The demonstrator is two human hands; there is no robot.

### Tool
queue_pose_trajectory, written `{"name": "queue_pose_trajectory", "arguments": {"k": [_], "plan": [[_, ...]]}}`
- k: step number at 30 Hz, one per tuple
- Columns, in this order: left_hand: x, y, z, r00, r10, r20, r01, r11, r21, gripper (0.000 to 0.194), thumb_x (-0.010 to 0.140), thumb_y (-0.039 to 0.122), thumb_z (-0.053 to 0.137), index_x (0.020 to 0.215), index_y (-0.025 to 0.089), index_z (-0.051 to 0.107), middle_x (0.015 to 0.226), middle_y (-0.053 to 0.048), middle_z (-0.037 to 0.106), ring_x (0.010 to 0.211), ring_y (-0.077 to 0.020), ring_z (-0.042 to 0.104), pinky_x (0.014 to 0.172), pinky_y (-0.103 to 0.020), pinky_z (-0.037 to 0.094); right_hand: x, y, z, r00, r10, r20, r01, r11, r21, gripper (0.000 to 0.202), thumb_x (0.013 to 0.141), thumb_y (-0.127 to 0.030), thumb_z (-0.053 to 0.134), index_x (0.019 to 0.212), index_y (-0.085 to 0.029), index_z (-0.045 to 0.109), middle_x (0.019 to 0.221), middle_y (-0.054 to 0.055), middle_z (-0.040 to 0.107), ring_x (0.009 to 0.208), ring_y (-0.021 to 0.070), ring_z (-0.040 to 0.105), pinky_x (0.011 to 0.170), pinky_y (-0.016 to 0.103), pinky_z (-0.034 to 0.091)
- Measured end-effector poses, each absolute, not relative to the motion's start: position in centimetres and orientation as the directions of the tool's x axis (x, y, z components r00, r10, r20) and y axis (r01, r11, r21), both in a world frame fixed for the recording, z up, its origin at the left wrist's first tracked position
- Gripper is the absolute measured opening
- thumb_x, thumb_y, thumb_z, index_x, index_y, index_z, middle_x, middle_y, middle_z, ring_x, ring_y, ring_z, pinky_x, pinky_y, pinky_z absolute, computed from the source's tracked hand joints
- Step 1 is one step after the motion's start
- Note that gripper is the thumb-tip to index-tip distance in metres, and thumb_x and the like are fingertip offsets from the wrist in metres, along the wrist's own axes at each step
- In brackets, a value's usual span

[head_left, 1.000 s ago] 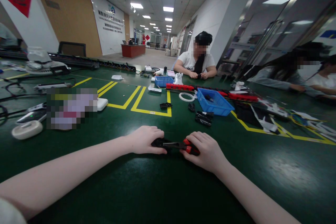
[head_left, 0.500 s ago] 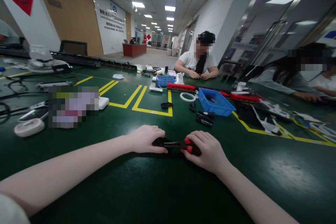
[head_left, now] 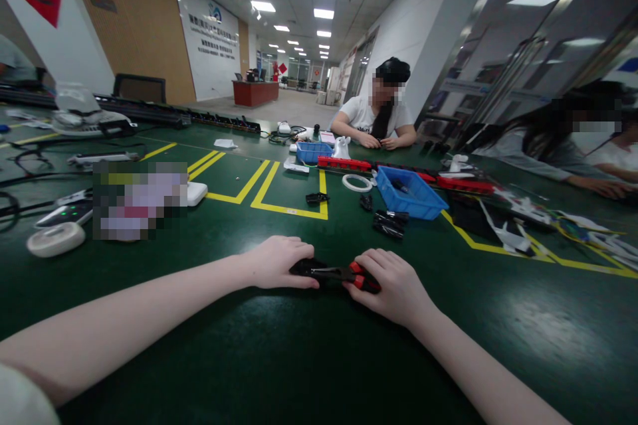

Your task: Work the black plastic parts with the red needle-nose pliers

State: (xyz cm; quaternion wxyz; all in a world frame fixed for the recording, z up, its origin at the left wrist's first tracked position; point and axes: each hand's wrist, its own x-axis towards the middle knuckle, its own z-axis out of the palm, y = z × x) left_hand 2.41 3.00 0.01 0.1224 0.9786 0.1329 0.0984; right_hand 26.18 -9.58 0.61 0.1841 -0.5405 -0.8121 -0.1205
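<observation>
My right hand (head_left: 391,282) is wrapped round the red and black handles of a pair of pliers (head_left: 336,273), whose jaws point left. A small black part (head_left: 302,268) is pinched between the thumb and fingers of my left hand (head_left: 279,263). The pliers' jaws meet this part, though exactly where they grip it is hard to see. Both hands are just above or on the green table. Beyond them lie several shiny black pieces (head_left: 389,224), and a smaller black piece (head_left: 317,198) sits at the yellow tape.
A blue bin (head_left: 409,192) with dark pieces inside stands ahead to the right, beside a white ring (head_left: 357,182). To the left are a white oval case (head_left: 56,240) and a blurred-out flat item (head_left: 139,206). A co-worker (head_left: 375,113) sits across the table (head_left: 279,358).
Almost nothing differs. Both hands keep their hold on the pliers and the black part, with only a very slight shift.
</observation>
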Motion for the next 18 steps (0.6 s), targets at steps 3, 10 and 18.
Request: {"name": "queue_pose_trajectory", "arguments": {"k": [3, 10, 18], "plan": [[2.41, 3.00, 0.02, 0.947, 0.279, 0.159, 0.233, -0.938, 0.257, 0.041, 0.089, 0.060, 0.054, 0.087, 0.019, 0.053, 0.083, -0.003, 0.060, 0.072, -0.0189, 0.057, 0.059, -0.027, 0.036, 26.18, -9.57, 0.63, -0.342, 0.844, 0.414, 0.923, 0.384, -0.021, 0.023, 0.083, -0.038, 0.063, 0.093, -0.018, 0.064, 0.089, 0.009, 0.068, 0.078, 0.0217, 0.062, 0.069, 0.035, 0.047], [2.43, 2.89, 0.14, 0.947, 0.275, 0.168, 0.233, -0.945, 0.232, 0.040, 0.090, 0.059, 0.053, 0.088, 0.019, 0.053, 0.083, -0.003, 0.061, 0.073, -0.0195, 0.058, 0.058, -0.027, 0.036, 26.31, -9.58, 0.58, -0.333, 0.856, 0.396, 0.925, 0.378, -0.038, 0.022, 0.082, -0.037, 0.065, 0.094, -0.018, 0.064, 0.088, 0.007, 0.067, 0.077, 0.0207, 0.063, 0.068, 0.033, 0.048], [2.44, 2.96, 0.03, 0.948, 0.268, 0.172, 0.227, -0.947, 0.227, 0.040, 0.090, 0.059, 0.053, 0.089, 0.019, 0.053, 0.084, -0.003, 0.061, 0.074, -0.0196, 0.059, 0.059, -0.027, 0.037, 26.44, -9.49, 0.36, -0.334, 0.864, 0.377, 0.921, 0.384, -0.063, 0.022, 0.082, -0.037, 0.065, 0.091, -0.017, 0.063, 0.086, 0.007, 0.066, 0.076, 0.0205, 0.061, 0.067, 0.033, 0.048]]}}
